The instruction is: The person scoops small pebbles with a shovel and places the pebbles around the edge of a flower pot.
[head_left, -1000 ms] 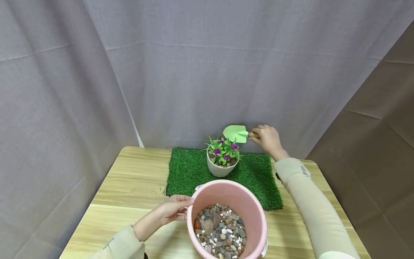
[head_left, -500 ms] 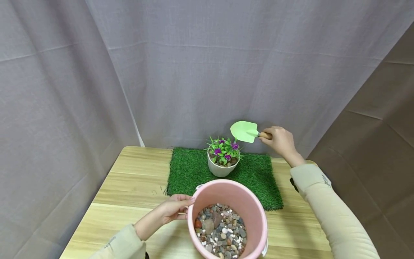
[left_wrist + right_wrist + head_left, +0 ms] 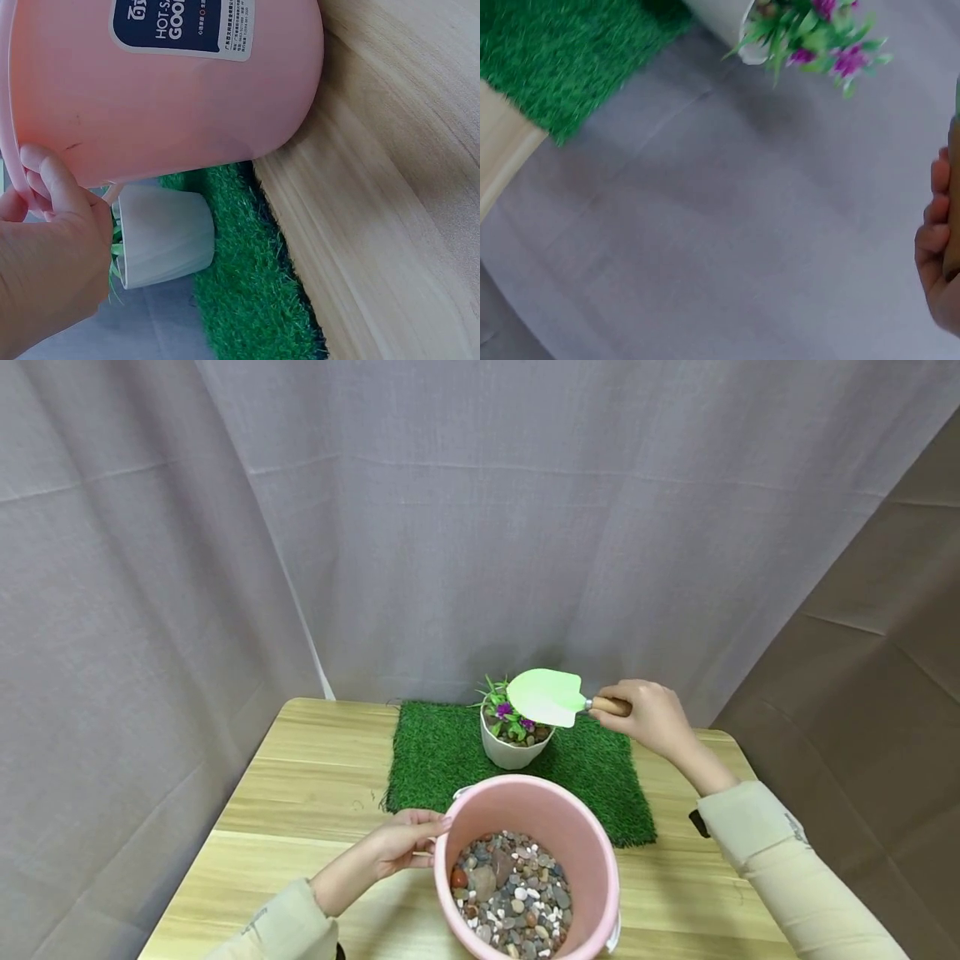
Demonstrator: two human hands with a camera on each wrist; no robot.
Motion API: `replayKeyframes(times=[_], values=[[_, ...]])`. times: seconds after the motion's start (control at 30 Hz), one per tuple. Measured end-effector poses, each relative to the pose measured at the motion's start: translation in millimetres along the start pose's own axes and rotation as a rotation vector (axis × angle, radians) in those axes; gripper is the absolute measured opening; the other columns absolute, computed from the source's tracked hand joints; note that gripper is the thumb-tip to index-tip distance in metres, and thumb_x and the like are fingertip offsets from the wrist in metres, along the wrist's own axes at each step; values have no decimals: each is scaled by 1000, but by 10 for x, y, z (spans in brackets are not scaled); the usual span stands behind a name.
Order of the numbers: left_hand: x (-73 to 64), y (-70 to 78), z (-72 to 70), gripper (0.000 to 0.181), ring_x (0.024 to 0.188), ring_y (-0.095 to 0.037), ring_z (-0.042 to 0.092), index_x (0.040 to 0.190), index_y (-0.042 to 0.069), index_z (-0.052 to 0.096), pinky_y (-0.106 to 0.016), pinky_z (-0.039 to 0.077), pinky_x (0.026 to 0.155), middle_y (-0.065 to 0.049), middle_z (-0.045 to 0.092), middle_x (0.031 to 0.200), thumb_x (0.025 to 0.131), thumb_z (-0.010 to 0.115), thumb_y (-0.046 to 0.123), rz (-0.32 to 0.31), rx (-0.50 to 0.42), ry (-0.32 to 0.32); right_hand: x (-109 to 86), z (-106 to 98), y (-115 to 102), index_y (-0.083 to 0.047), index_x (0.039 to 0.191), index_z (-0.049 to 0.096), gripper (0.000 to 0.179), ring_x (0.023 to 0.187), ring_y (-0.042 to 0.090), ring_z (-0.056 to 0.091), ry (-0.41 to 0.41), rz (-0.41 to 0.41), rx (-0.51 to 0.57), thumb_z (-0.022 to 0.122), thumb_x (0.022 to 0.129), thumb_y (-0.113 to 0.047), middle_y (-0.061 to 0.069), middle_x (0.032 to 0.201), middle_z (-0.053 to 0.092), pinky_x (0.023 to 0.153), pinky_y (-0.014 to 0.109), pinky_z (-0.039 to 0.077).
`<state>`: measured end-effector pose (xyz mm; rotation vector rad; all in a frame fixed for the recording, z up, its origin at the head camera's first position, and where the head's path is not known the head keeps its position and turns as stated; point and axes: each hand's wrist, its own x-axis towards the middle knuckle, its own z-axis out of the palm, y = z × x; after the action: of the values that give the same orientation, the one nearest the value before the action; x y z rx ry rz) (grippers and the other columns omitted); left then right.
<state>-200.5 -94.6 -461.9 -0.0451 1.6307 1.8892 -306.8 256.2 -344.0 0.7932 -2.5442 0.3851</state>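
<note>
A pink bucket (image 3: 600,860) stands at the table's front, with mixed pebbles (image 3: 517,893) in its bottom. My left hand (image 3: 401,845) grips its rim on the left side, thumb on one face and fingers on the other, as the left wrist view shows. In my right hand (image 3: 648,714) is a garden trowel (image 3: 546,696) with a pale green blade and a wooden handle. The blade is raised, pointing left, and overlaps the purple-flowered plant (image 3: 498,703) in the head view. That plant grows in a white pot (image 3: 508,752) behind the bucket.
Under the pot lies a green artificial grass mat (image 3: 435,760) on the wooden table (image 3: 315,768). Grey cloth (image 3: 480,527) hangs close behind the table and on the left, brown cloth (image 3: 855,693) on the right. A white handle (image 3: 615,935) hangs at the bucket's side.
My right hand first drew the trowel right, away from the plant, then lowered it and brought the blade back left, nearer me. The left hand and bucket have stayed in place.
</note>
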Motion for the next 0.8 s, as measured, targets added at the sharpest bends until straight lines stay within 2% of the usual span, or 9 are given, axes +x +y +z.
replayKeyframes(times=[0.2, 0.37, 0.57, 0.73, 0.8], values=[[11, 21, 9, 32, 66, -3, 58, 111, -7, 57, -15, 60, 64, 3, 63, 76, 91, 59, 18, 0, 18, 2, -218, 28, -208, -13, 86, 74, 18, 62, 4, 50, -123, -190, 61, 80, 71, -21, -6, 72, 62, 50, 20, 46], [29, 19, 18, 34, 66, -3, 58, 112, -7, 56, -16, 60, 64, 3, 62, 76, 92, 59, 19, 2, 23, 7, -341, 96, -337, -16, 83, 72, 15, 61, -3, 41, -214, -346, 122, 80, 70, -21, -11, 68, 55, 48, 12, 39], [10, -11, -6, 28, 64, -2, 59, 108, -4, 58, -16, 60, 63, 4, 63, 74, 92, 59, 18, -1, -2, 10, -422, 161, -553, -24, 72, 65, 14, 61, -3, 36, -370, -440, 94, 76, 70, -18, -14, 64, 46, 49, 8, 33], [1, -23, -7, 36, 66, -2, 60, 114, -8, 55, -17, 61, 67, 4, 65, 77, 92, 59, 20, 1, -9, -5, -496, 217, -666, -25, 65, 57, 22, 59, -2, 35, -412, -514, 29, 78, 65, -18, -14, 62, 44, 47, 7, 31], [1, -21, -4, 39, 67, -2, 60, 116, -9, 54, -18, 61, 68, 4, 65, 78, 92, 59, 20, 5, -5, -6, -529, 243, -687, -25, 66, 59, 22, 59, -2, 38, -413, -530, 0, 80, 64, -21, -14, 63, 45, 48, 7, 35]])
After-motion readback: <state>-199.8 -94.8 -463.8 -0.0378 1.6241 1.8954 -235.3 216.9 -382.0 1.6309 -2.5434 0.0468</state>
